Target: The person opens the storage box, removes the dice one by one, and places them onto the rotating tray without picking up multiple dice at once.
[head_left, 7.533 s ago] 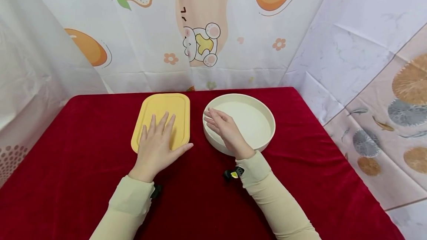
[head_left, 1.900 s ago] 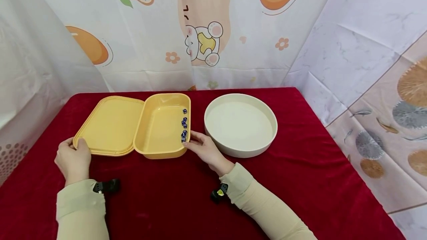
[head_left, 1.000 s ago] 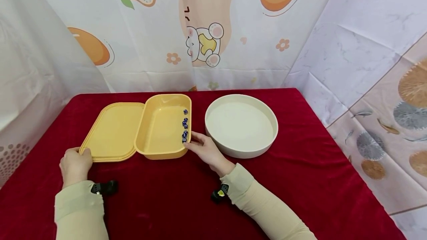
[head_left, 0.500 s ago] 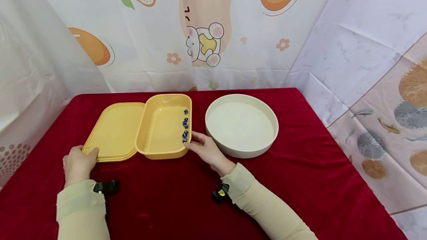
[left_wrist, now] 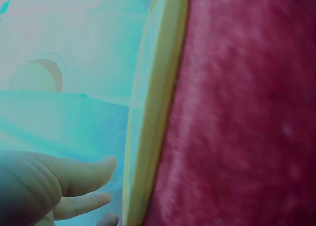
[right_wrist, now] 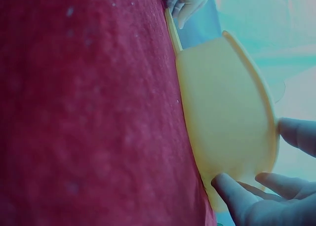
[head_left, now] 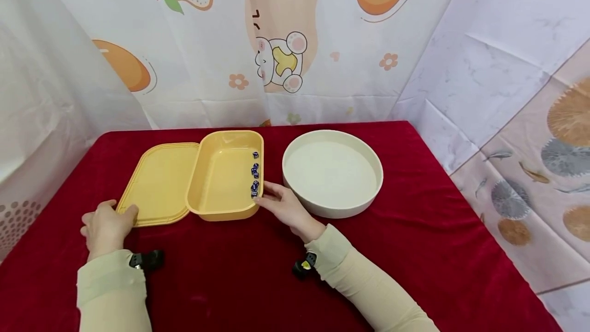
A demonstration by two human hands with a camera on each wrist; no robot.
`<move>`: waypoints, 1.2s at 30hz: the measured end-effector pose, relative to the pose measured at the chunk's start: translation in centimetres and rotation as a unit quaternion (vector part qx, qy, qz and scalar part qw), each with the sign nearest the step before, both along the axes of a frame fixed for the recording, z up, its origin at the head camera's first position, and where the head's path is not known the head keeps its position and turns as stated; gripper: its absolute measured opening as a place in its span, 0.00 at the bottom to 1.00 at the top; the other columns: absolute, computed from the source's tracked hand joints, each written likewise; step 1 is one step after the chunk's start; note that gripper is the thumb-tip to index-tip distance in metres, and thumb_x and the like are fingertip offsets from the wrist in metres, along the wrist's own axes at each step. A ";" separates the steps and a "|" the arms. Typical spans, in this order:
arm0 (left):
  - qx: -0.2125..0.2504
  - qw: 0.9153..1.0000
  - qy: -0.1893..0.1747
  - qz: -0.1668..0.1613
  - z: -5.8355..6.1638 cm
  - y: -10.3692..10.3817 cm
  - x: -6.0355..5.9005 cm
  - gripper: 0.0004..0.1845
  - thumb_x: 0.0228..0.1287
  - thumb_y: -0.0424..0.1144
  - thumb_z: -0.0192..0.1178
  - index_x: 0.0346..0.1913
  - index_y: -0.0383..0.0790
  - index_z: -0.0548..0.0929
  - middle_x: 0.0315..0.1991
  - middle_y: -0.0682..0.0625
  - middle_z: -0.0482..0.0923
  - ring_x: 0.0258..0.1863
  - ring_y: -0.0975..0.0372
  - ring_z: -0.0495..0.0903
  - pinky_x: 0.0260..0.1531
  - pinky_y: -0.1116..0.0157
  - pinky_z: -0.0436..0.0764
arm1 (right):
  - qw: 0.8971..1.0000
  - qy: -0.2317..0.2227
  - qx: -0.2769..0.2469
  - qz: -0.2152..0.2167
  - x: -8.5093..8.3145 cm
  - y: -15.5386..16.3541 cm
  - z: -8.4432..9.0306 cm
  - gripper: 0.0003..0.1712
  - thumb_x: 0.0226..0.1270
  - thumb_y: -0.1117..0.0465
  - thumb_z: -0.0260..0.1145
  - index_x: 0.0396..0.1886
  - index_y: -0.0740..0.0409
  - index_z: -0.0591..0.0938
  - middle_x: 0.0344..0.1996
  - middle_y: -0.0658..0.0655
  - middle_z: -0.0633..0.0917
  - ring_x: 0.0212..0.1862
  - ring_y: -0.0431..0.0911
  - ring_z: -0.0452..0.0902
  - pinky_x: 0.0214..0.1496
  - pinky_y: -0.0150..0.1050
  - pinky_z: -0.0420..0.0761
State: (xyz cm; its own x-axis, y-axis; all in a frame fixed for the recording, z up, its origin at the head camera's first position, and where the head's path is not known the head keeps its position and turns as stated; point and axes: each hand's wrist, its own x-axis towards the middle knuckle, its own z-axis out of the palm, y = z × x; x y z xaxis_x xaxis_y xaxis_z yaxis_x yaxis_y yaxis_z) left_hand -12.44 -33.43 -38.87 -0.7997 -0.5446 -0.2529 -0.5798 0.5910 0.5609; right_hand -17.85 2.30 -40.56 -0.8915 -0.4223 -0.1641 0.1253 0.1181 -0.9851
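A yellow rectangular box (head_left: 224, 178) stands uncovered on the cloth, with several small dark blue dice (head_left: 255, 170) along its right inner side. My right hand (head_left: 288, 210) grips the box's near right corner; in the right wrist view a finger (right_wrist: 232, 191) lies along the outer wall and the thumb meets the rim. To the left of the box its yellow lid (head_left: 162, 184) lies flat on the cloth. By the lid's near left corner is my left hand (head_left: 107, 224), thumb and fingers spread; in the left wrist view they show a gap from the lid's edge (left_wrist: 157, 105).
A round cream tray (head_left: 332, 168) with a raised wall stands right of the box, close to my right hand. Dark red cloth (head_left: 239, 275) covers the table. Printed curtains (head_left: 184, 65) hang behind and at both sides.
The lid came off the box and was set down on the left, uncovering the dice. My left hand has since loosened from the lid's corner. The right hand moved from the tray to the box.
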 end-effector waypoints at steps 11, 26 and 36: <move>-0.016 0.996 0.093 0.011 1.3 2.3 -1.0 0.35 0.73 0.49 0.47 0.74 0.29 0.59 0.67 0.21 0.55 0.63 0.29 0.55 0.54 0.37 0.64 | 0.999 0.035 0.013 -0.024 -0.4 0.4 1.3 0.34 0.72 0.57 0.63 0.74 0.59 0.66 0.71 0.60 0.70 0.71 0.53 0.69 0.70 0.49 0.71; -0.009 0.970 0.233 -0.075 3.7 8.3 -2.8 0.26 0.74 0.45 0.51 0.69 0.33 0.70 0.60 0.31 0.72 0.59 0.39 0.68 0.55 0.46 0.68 | 0.993 0.061 -0.010 -0.099 -2.0 3.6 4.4 0.36 0.71 0.56 0.64 0.74 0.60 0.65 0.73 0.57 0.68 0.73 0.52 0.65 0.73 0.47 0.67; -0.004 0.956 0.247 -0.160 5.2 11.3 -4.1 0.27 0.74 0.47 0.53 0.67 0.31 0.72 0.55 0.32 0.74 0.51 0.41 0.75 0.51 0.46 0.75 | 0.989 0.077 -0.020 -0.124 -2.5 6.5 5.0 0.35 0.72 0.57 0.63 0.75 0.59 0.64 0.74 0.58 0.66 0.74 0.51 0.65 0.73 0.47 0.66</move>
State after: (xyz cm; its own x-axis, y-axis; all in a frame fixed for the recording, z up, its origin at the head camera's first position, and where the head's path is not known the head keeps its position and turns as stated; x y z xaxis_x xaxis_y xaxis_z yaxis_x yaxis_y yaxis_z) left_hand -16.59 -22.09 -33.67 -0.9463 -0.2529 0.2013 -0.0351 0.6995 0.7137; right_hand -20.36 8.80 -35.58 -0.9816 -0.1910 -0.0064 -0.0059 0.0634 -0.9980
